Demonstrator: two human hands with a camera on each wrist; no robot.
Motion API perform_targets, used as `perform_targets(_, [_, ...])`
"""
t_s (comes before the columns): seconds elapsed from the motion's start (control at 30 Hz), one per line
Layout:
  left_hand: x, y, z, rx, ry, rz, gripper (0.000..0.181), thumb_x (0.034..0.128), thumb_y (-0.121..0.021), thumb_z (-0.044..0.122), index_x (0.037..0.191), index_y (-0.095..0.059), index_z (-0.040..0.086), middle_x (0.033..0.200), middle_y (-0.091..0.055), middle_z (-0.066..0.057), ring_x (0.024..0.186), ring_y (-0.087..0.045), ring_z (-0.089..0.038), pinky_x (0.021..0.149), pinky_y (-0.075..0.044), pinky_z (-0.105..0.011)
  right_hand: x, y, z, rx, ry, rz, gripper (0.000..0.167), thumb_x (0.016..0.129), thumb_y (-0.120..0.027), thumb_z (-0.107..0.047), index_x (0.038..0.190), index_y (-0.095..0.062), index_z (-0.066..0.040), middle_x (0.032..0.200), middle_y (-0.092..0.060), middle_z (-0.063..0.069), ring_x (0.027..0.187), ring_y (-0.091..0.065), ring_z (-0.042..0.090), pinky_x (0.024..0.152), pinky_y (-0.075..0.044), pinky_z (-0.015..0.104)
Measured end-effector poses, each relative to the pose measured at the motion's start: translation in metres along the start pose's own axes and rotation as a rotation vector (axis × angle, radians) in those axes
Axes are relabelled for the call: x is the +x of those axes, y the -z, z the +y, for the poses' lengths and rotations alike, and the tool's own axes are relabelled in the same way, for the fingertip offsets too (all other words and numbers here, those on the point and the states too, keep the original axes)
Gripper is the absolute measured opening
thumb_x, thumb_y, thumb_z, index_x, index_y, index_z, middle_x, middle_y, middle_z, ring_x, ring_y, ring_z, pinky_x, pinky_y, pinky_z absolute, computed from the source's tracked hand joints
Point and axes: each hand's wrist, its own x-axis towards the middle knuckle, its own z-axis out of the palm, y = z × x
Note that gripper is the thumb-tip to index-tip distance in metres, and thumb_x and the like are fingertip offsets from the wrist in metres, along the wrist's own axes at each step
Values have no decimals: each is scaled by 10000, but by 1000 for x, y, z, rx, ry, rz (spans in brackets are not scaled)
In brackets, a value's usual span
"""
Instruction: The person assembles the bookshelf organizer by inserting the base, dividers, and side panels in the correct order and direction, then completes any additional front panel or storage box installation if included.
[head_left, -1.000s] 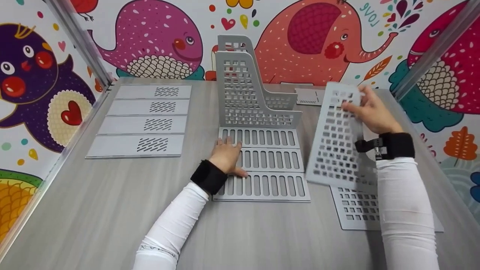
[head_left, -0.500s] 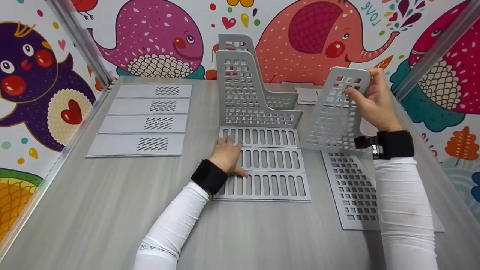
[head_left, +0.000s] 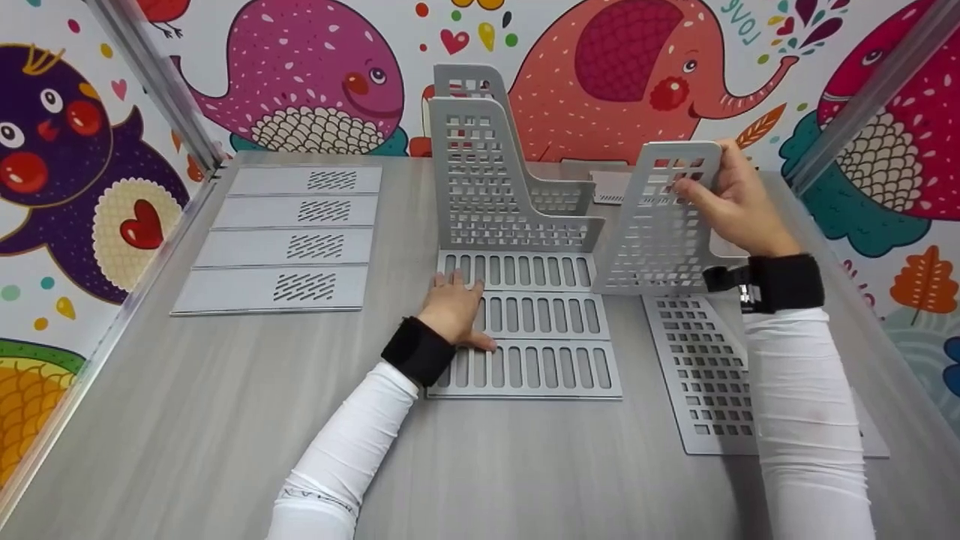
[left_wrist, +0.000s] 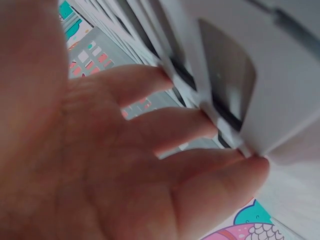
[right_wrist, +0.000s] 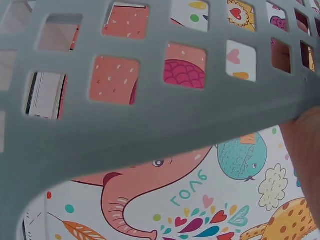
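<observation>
In the head view, my right hand (head_left: 746,206) pinches a grey perforated side panel (head_left: 637,259) near its top, thumb on the near face. The panel stands upright, its lower left corner at the right edge of the slotted grey base (head_left: 600,352); I cannot tell whether they touch. My left hand (head_left: 452,311) rests on the left side of this base, fingers spread. At the base's far end stand two upright perforated side panels (head_left: 480,195). The left wrist view shows fingertips against the slotted part; the right wrist view shows the held panel (right_wrist: 165,120) close up.
Another perforated panel (head_left: 701,375) lies flat at the right, partly under the right forearm. Several flat grey panels with slanted slots (head_left: 247,247) lie in a row at the left. Smaller pale pieces (head_left: 611,186) lie at the back. Printed walls border the table.
The right hand has raised the perforated panel from a leaning pose to upright and brought it left, beside the slotted base, uncovering more of the flat panel. The left hand has stayed in place.
</observation>
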Motion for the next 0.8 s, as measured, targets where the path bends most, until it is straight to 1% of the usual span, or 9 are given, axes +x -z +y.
perform_targets(0.07, [0, 0, 0, 4, 4, 2, 1167, 724, -757, 693, 1593, -263, 91, 1613, -230, -317, 1473, -269, -527, 1250, -210, -556, -1, 2, 7, -47, -17, -74, 357, 991, -582, -26, 1318, -455, -90, 1175, -681, -28, 980, -676, 79, 863, -553, 147])
perform_targets(0.2, [0, 0, 0, 18, 5, 9, 1182, 708, -756, 709, 1588, -274, 85, 1610, -246, -312, 1472, -284, -515, 1243, -225, -562, -11, 7, 34, -74, -96, -229, 424, 1007, -572, -59, 1407, -433, -49, 1220, -694, -103, 1012, -700, 24, 869, -560, 155])
perform_targets(0.27, [-1, 1, 0, 17, 2, 10, 1188, 703, -758, 710, 1587, -275, 79, 1609, -246, -313, 1478, -284, -502, 1242, -223, -567, -18, 8, 47, -69, -140, -266, 424, 1009, -573, -67, 1414, -454, -31, 1224, -701, -127, 1033, -706, 14, 862, -565, 163])
perform_targets(0.33, [-1, 2, -1, 11, -2, 9, 1189, 702, -760, 707, 1587, -273, 79, 1611, -240, -312, 1485, -276, -491, 1244, -214, -569, -26, 9, 56, -73, -159, -277, 403, 1008, -577, -71, 1397, -487, -12, 1198, -716, -131, 1010, -715, 13, 846, -571, 167])
perform_targets(0.4, [-1, 2, -1, 8, -3, 11, 1186, 702, -761, 703, 1588, -271, 85, 1613, -234, -310, 1486, -275, -490, 1246, -209, -567, -30, 7, 60, -71, -154, -297, 381, 1009, -581, -83, 1377, -524, -7, 1183, -727, -121, 996, -722, 19, 840, -576, 175])
perform_targets(0.5, [0, 2, -1, 11, 4, 15, 1180, 703, -759, 704, 1590, -272, 99, 1617, -235, -302, 1478, -286, -497, 1246, -218, -557, -28, 0, 60, -45, -138, -323, 363, 1010, -582, -94, 1363, -554, -13, 1191, -741, -38, 998, -732, 55, 848, -585, 200])
perform_targets(0.57, [0, 2, -1, 11, 3, 14, 1177, 707, -757, 706, 1592, -270, 102, 1617, -238, -299, 1465, -297, -514, 1243, -232, -553, -25, -5, 60, -36, -138, -333, 367, 1017, -575, -112, 1369, -556, -14, 1217, -735, 16, 1010, -727, 55, 863, -584, 208])
perform_targets(0.67, [0, 1, 0, 3, -3, 9, 1174, 711, -759, 705, 1592, -271, 102, 1615, -240, -304, 1451, -304, -539, 1237, -250, -553, -23, -9, 60, -46, -164, -320, 373, 1021, -572, -133, 1370, -554, -2, 1231, -728, 77, 1010, -722, 38, 865, -583, 206])
perform_targets(0.8, [-1, 0, 0, -9, 10, 11, 1171, 708, -770, 690, 1592, -272, 106, 1615, -233, -311, 1447, -291, -558, 1239, -239, -558, -22, -11, 59, -71, -173, -298, 362, 1020, -578, -139, 1346, -559, 17, 1203, -742, 55, 997, -720, 21, 854, -580, 193])
